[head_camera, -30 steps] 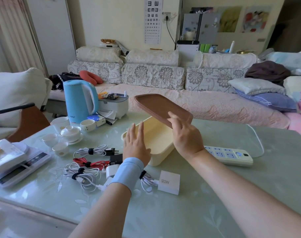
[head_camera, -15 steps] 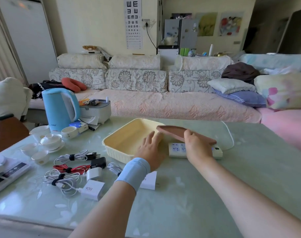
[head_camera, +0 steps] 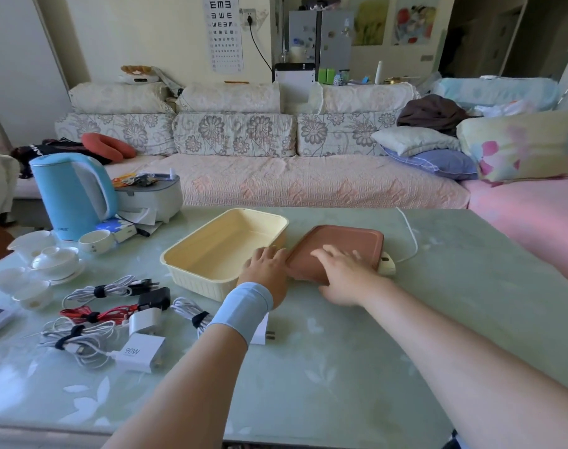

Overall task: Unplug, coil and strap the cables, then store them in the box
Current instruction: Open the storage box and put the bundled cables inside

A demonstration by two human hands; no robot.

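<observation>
Box [head_camera: 211, 251] cream, lid off, nothing inside, mid-table [head_camera: 340, 367]. Brown lid [head_camera: 340, 241] flat just right of it, atop power strip [head_camera: 387, 266]. Right hand [head_camera: 344, 273] palm-down, fingers spread on lid. Left hand [head_camera: 268, 270] flat on box's near right corner. Strapped cable coils [head_camera: 94, 315] and chargers lie left of box.

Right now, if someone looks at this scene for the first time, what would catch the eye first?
Probably the open, empty cream box at the middle of the green table, with its brown lid lying flat to its right under the right hand, while the left hand rests on the box's near corner. Next, the bright blue kettle at far left, and the strapped cables in front of it.
</observation>
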